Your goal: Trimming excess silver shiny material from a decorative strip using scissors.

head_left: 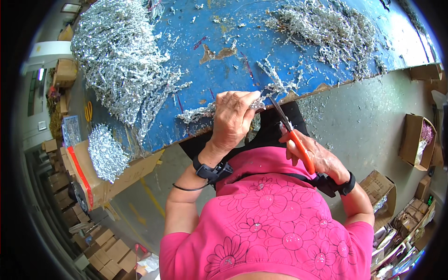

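Observation:
My left hand point(231, 116) is closed over a strand of silver tinsel point(198, 113) at the near edge of the blue table point(196, 65). One end of the strand lies to the left of the fist; a short tuft shows past the fingers on the right. In my right hand point(319, 156) is a pair of scissors point(301, 148) with orange handles. Their dark blades point up and away, tips beside the tuft at the table edge. Whether the blades touch the tinsel I cannot tell. Just beyond the tips lies a loose silver sprig point(275, 81).
A large heap of silver tinsel point(121, 60) covers the table's left side; a tangled pile point(329, 35) lies far right. Another silver bundle point(108, 151) rests on a cardboard box point(83, 170) at left. Yellow-handled scissors point(88, 112) hang near the left edge. More boxes point(413, 140) stand right.

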Action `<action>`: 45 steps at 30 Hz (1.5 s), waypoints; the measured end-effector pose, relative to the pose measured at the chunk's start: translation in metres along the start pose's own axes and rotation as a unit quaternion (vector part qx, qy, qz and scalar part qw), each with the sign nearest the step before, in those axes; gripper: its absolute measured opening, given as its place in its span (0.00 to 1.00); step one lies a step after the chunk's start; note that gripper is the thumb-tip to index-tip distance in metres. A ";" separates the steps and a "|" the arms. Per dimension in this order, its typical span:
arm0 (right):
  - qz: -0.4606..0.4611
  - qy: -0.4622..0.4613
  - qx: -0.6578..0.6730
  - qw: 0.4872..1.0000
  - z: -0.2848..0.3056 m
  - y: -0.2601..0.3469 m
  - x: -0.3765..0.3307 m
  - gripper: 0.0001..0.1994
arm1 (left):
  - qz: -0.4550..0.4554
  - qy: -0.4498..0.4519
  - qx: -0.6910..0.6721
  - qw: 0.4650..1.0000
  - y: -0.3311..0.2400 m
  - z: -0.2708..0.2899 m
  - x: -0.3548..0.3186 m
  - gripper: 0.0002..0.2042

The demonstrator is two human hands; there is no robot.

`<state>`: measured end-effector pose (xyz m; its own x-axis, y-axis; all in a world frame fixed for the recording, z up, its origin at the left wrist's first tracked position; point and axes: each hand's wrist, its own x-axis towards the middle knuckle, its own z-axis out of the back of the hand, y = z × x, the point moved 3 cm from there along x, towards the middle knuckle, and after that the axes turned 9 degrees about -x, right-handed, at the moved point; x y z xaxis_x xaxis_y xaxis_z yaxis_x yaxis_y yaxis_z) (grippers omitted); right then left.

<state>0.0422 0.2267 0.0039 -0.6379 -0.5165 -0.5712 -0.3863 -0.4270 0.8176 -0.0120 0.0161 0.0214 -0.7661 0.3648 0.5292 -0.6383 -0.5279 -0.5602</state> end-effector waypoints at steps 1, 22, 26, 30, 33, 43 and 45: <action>-0.007 0.013 -0.009 1.000 -0.002 -0.001 0.000 0.24 | 0.029 0.002 -0.008 1.000 0.000 0.000 0.002 0.20; 0.035 0.055 -0.058 0.996 -0.005 -0.001 0.022 0.28 | -0.021 -0.026 -0.056 0.998 0.002 0.003 -0.003 0.21; 0.025 0.049 -0.021 0.998 -0.003 0.003 0.021 0.28 | -0.025 -0.028 -0.067 0.997 0.004 0.001 -0.004 0.20; 0.003 0.033 0.018 0.999 -0.003 0.006 0.018 0.25 | -0.030 -0.021 -0.062 0.997 0.004 0.002 -0.004 0.20; -0.007 0.016 -0.004 1.000 -0.004 0.007 0.015 0.24 | -0.033 -0.018 -0.066 0.997 0.005 0.002 -0.005 0.21; 0.012 0.037 -0.066 0.997 -0.001 -0.004 0.012 0.27 | -0.051 -0.027 -0.074 0.996 0.005 0.004 -0.008 0.21; 0.023 0.053 -0.085 0.995 0.000 -0.003 0.014 0.28 | -0.053 -0.024 -0.076 0.995 0.006 0.004 -0.008 0.21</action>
<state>0.0347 0.2203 -0.0069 -0.5744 -0.6103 -0.5455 -0.2349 -0.5155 0.8240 -0.0090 0.0072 0.0159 -0.6916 0.3730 0.6185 -0.7223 -0.3647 -0.5876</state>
